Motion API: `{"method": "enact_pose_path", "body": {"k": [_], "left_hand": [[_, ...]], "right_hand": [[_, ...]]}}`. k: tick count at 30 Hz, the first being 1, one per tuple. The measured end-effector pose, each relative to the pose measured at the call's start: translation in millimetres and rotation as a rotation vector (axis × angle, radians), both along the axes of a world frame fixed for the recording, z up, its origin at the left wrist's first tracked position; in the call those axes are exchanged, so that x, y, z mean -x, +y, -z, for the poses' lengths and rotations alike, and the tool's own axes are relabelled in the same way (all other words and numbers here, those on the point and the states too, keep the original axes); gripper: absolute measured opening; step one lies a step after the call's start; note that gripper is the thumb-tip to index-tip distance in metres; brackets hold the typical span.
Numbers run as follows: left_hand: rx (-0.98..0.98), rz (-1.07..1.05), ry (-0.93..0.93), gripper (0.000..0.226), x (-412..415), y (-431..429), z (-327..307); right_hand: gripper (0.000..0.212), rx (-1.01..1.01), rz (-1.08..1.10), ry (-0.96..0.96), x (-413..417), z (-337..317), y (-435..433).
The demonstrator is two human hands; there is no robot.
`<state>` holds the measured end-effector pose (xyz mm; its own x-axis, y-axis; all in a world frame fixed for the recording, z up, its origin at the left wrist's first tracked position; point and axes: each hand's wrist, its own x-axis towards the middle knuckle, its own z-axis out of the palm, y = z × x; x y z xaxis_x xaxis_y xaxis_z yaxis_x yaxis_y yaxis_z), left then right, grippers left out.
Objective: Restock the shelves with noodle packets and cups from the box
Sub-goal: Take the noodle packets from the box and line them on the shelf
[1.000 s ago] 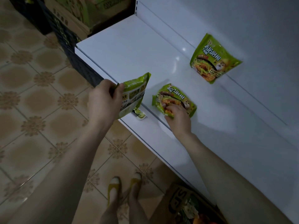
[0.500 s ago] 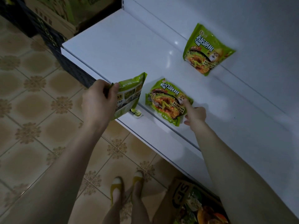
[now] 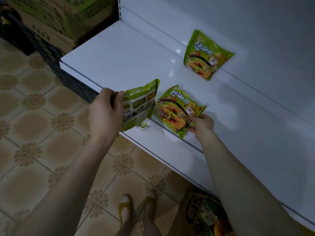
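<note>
Fingers (image 3: 192, 117) of the right hand (image 3: 203, 124) pinch the near right corner of the front noodle packet (image 3: 176, 110), thumb on top, other fingers curled under the edge. This packet lies face up on the white shelf (image 3: 119, 53), right at the front lip. The corner grip looks meant for sliding or squaring it into a row spot, not lifting it. The right arm reaches forward and down, wrist low over the shelf edge.

The left hand (image 3: 104, 113) is closed round the second noodle packet (image 3: 139, 104), thumb across one short edge, fingers wrapped behind. That packet hangs tilted in the air with its printed back to the camera, just left of the right fingers and over the shelf lip, close to the front packet; I can't tell whether they touch. Probably it's parked there as next in line. The left arm is extended, back of the hand up.

A third noodle packet (image 3: 206, 55) leans upright against the back panel, well beyond both sets of fingers, label out for display. The supply box (image 3: 196, 206) sits on the tiled floor (image 3: 34, 125) below the right forearm, with more packs inside. A small price tag (image 3: 144, 124) sits on the shelf lip under the held packet.

No cups are visible, so restocking is at an early stage.
</note>
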<state>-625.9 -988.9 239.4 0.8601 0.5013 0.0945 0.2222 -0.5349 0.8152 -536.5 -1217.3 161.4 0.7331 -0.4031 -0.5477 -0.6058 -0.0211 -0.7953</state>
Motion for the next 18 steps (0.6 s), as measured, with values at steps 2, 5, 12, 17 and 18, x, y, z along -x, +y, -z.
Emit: {"method": "enact_pose_path", "body": {"k": [2,5,12,17,18], "left_hand": [[0.027,0.005,-0.029,0.021,-2.4,-7.7,-2.8],[0.069,0.024,-0.076,0.022,-13.6,-24.0,-8.8],[0.083,0.040,-0.258,0.021,-49.2,-65.4,4.3],[0.145,0.029,-0.337,0.022,-71.9,-83.9,39.8],[0.153,0.033,-0.346,0.022,-75.9,-88.1,46.1]], "right_hand": [[0.023,0.024,0.039,-0.075,0.4,-5.1,-10.8],[0.020,0.085,0.083,-0.171,-2.6,-13.2,-32.0],[0.025,0.192,0.199,-0.415,-27.7,-7.7,-87.2],[0.023,0.274,0.243,-0.571,-59.0,15.8,-127.1],[0.023,0.287,0.261,-0.593,-65.0,19.4,-132.8]]}}
